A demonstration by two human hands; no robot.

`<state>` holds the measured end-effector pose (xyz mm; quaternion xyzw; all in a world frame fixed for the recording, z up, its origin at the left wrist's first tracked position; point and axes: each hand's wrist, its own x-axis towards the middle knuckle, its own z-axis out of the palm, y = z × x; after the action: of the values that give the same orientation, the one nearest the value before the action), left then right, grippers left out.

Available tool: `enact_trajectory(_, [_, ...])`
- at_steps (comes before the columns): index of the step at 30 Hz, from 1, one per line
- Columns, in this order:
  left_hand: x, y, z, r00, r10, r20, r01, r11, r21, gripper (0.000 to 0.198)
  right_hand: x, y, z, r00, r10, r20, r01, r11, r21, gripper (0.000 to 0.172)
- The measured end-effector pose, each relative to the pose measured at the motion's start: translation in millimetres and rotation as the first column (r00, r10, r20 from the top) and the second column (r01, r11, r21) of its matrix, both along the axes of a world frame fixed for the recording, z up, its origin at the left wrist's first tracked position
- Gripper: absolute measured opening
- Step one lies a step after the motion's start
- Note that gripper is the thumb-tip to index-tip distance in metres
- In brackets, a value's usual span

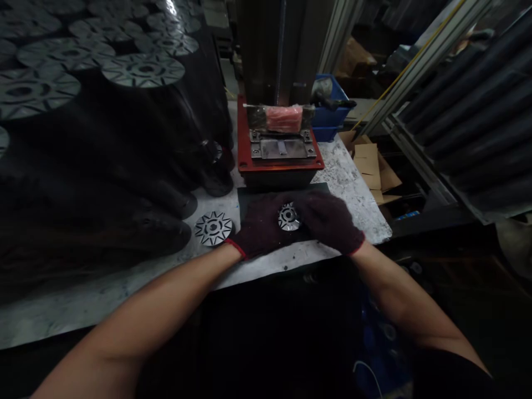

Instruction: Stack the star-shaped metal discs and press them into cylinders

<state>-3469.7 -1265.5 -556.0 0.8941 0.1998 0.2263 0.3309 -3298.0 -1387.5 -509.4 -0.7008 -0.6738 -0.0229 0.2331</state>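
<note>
Both my hands wear dark maroon knit gloves with red cuffs and meet over a dark mat (249, 194) on the bench. Between them, face up, is a round slotted metal disc (288, 216) with a ring of radial cuts and a centre hole. My left hand (261, 224) closes around its left side, and my right hand (332, 220) grips its right edge. The dark gloves hide most fingertips. Beside my left wrist, a larger slotted disc with a star pattern (213, 228) lies flat on the white bench top (183, 277).
Tall dark columns topped with similar slotted discs (143, 70) crowd the left. Ahead stands a machine on a red base (245, 149), with a metal fixture (282, 148) and a pink wrapped block (284, 118). A blue bin (332, 116) and cardboard box (368, 166) are to the right.
</note>
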Motion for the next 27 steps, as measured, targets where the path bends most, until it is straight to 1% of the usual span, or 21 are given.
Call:
enact_trajectory(2, [-1.0, 0.8, 0.4, 1.000, -0.022, 0.005, 0.022, 1.000, -0.022, 0.073, 11.1, 27.6, 19.9, 0.993, 0.006, 0.120, -0.015, 0.998, 0.068, 0.037])
enact_trajectory(3, [-1.6, 1.2, 0.1, 1.000, -0.026, -0.002, 0.026, 0.999, -0.035, 0.076, 17.6, 45.9, 29.6, 0.983, 0.005, 0.184, -0.022, 0.996, 0.091, 0.043])
enact_trajectory(4, [-2.2, 1.5, -0.4, 1.000, -0.024, -0.017, 0.023, 0.999, -0.049, 0.080, 24.1, 64.9, 38.2, 0.970, 0.031, 0.243, -0.055, 0.994, 0.090, 0.049])
enact_trajectory(5, [-2.7, 1.6, -0.9, 0.999, -0.019, -0.039, 0.016, 0.998, -0.063, 0.083, 30.1, 82.4, 45.3, 0.955, 0.076, 0.288, -0.099, 0.993, 0.065, 0.051])
enact_trajectory(7, [-3.6, 1.6, -1.8, 0.998, -0.003, -0.071, -0.002, 0.997, -0.074, 0.086, 37.7, 104.7, 52.7, 0.928, 0.155, 0.340, -0.169, 0.985, 0.012, 0.046])
enact_trajectory(8, [-3.7, 1.6, -2.2, 0.996, 0.004, -0.084, -0.009, 0.998, -0.065, 0.088, 38.1, 106.7, 52.6, 0.924, 0.170, 0.343, -0.185, 0.983, 0.011, 0.042])
enact_trajectory(9, [-3.5, 1.5, -2.6, 0.995, 0.008, -0.094, -0.013, 0.999, -0.047, 0.090, 36.0, 102.2, 49.7, 0.933, 0.157, 0.325, -0.181, 0.982, 0.045, 0.040])
enact_trajectory(10, [-3.1, 1.3, -3.0, 0.995, 0.008, -0.099, -0.010, 1.000, -0.024, 0.093, 31.6, 91.9, 44.1, 0.953, 0.122, 0.276, -0.156, 0.982, 0.103, 0.043])
enact_trajectory(11, [-2.3, 1.2, -3.5, 0.995, 0.006, -0.096, -0.006, 1.000, -0.001, 0.095, 25.6, 77.3, 35.9, 0.979, 0.077, 0.188, -0.108, 0.981, 0.160, 0.047])
enact_trajectory(12, [-1.4, 0.9, -4.1, 0.996, 0.001, -0.088, 0.001, 1.000, 0.019, 0.097, 19.0, 60.2, 25.6, 0.998, 0.026, 0.065, -0.039, 0.978, 0.205, 0.051])
enact_trajectory(13, [-0.4, 0.6, -4.6, 0.997, -0.001, -0.077, 0.004, 0.999, 0.035, 0.094, 12.5, 42.7, 13.9, 0.997, -0.021, -0.077, 0.036, 0.980, 0.195, 0.053])
enact_trajectory(14, [0.7, 0.1, -5.1, 0.998, 0.004, -0.067, -0.001, 0.999, 0.049, 0.089, 6.9, 26.6, 1.6, 0.978, -0.062, -0.198, 0.092, 0.985, 0.143, 0.051])
enact_trajectory(15, [1.7, -0.6, -5.4, 0.998, 0.017, -0.063, -0.013, 0.998, 0.062, 0.083, 2.5, 13.4, -10.4, 0.954, -0.096, -0.283, 0.124, 0.989, 0.083, 0.049])
enact_trajectory(17, [3.1, -2.3, -5.1, 0.996, 0.053, -0.075, -0.046, 0.995, 0.092, 0.077, -2.5, -2.2, -30.1, 0.925, -0.141, -0.354, 0.148, 0.989, -0.008, 0.046])
enact_trajectory(19, [3.9, -3.9, -3.8, 0.991, 0.075, -0.107, -0.061, 0.990, 0.124, 0.074, -3.9, -5.0, -41.1, 0.919, -0.161, -0.359, 0.157, 0.987, -0.040, 0.044])
enact_trajectory(22, [4.3, -5.3, -1.9, 0.987, 0.085, -0.134, -0.065, 0.987, 0.145, 0.074, -3.8, -0.4, -42.7, 0.930, -0.181, -0.320, 0.166, 0.983, -0.076, 0.041])
enact_trajectory(24, [4.2, -5.0, -2.2, 0.988, 0.081, -0.128, -0.063, 0.989, 0.133, 0.076, -4.9, -1.4, -39.1, 0.965, -0.147, -0.216, 0.130, 0.987, -0.089, 0.038])
enact_trajectory(27, [3.1, -3.9, -3.6, 0.995, 0.067, -0.077, -0.061, 0.995, 0.075, 0.086, -6.7, -12.8, -32.1, 0.998, -0.043, -0.040, 0.038, 0.992, -0.118, 0.035])
